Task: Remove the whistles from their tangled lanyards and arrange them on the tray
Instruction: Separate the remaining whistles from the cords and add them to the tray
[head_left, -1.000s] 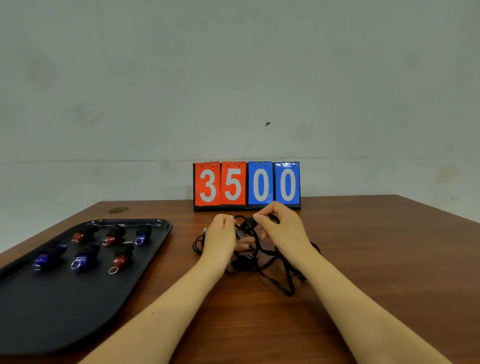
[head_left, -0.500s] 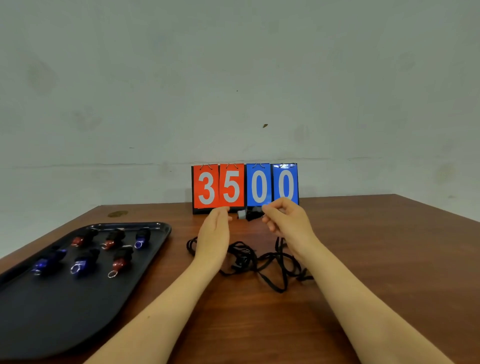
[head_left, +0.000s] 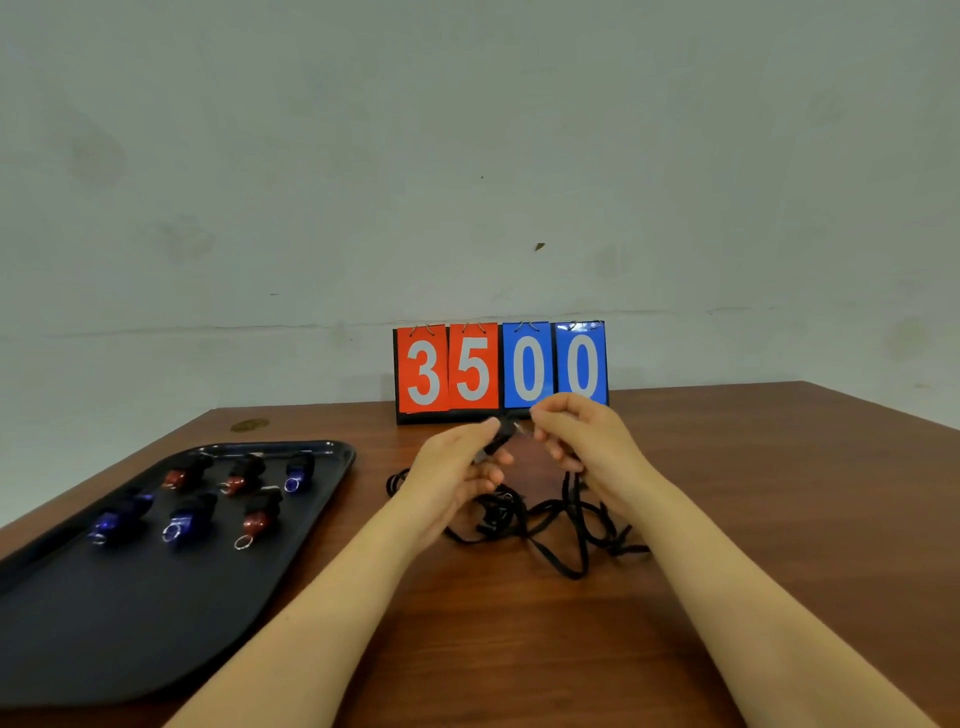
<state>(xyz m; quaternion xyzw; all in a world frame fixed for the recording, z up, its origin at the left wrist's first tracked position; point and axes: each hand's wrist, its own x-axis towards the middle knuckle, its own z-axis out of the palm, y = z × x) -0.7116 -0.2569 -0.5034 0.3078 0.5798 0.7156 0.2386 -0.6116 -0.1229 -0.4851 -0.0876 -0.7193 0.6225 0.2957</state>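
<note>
A heap of tangled black lanyards lies on the wooden table in front of me. Above it my left hand grips a dark whistle, mostly hidden by my fingers. My right hand pinches a small metal clip at the end of a lanyard strand, right beside the whistle. Whether clip and whistle are still joined is too blurred to tell. A black tray at the left holds several red and blue whistles in two rows.
A flip scoreboard reading 3500 stands at the back of the table, just behind my hands. A small round brown mark sits near the far left table edge. Bare wood stretches to the right of the lanyards.
Both hands rose from the lanyard heap with the whistle held between them. They have now dropped slightly, and the left hand has turned the whistle downward.
</note>
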